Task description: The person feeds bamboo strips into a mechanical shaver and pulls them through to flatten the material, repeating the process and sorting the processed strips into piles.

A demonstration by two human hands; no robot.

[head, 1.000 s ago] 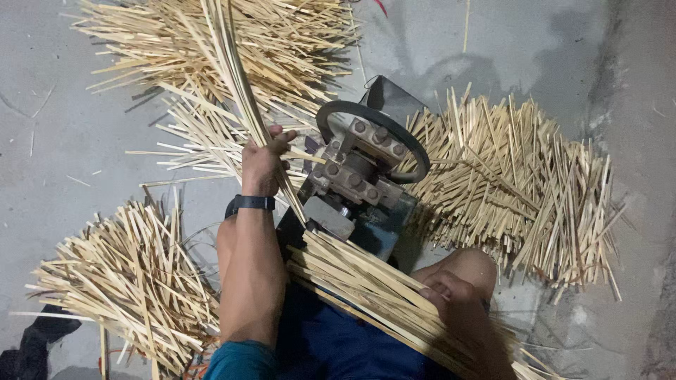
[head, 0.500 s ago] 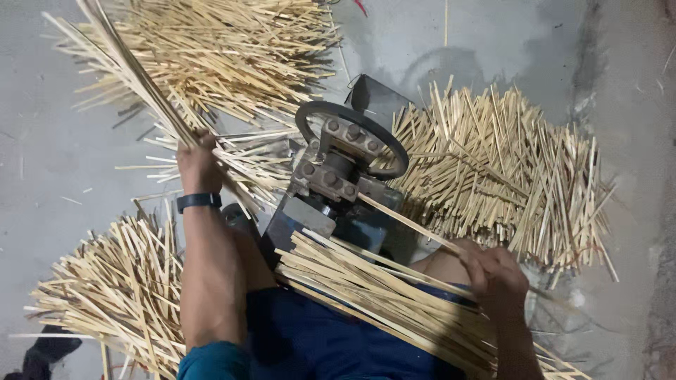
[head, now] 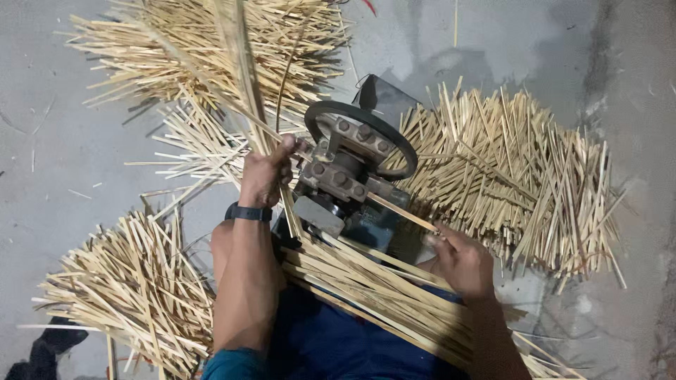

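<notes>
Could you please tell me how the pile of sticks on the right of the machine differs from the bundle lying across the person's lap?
The right pile lies loose on the grey floor, its short sticks crossing at many angles; the lap bundle holds longer strips, roughly parallel. No hand touches the right pile; the right hand rests at the lap bundle. Both are pale, straw-coloured splints.

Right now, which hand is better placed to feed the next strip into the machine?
Right hand, probably: it already pinches a thin strip angled into the machine. The left hand is busy gripping a long bundle raised beside it.
</notes>
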